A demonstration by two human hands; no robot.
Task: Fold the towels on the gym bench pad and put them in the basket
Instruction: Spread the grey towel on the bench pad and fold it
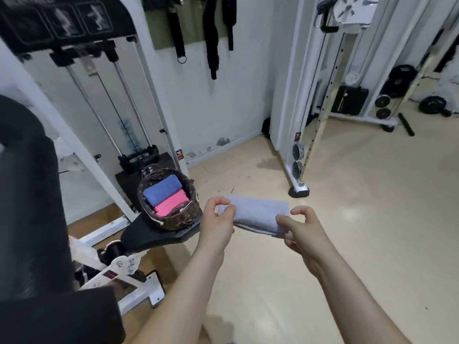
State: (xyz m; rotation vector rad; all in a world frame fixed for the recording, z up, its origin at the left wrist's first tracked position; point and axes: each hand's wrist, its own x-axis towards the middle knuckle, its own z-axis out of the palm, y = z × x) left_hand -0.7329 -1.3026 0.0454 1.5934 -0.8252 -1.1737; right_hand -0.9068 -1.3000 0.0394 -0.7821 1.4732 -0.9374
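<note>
The black seat pad (149, 235) is carrying a wicker basket (180, 219) at its far end, and the beige floor (347, 232) is bearing a white machine frame (285, 108) and dark weight plates (433, 105) further off.

Folded pale grey towel (259, 214) spans level between left grip (218, 222) and right grip (304, 232); left of them, dark wicker basket (178, 220) holds folded blue towel (161, 191) and pink towel (170, 204).

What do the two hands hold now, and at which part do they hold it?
A folded light grey towel: the left hand pinches its left end, the right hand its right end.
</note>
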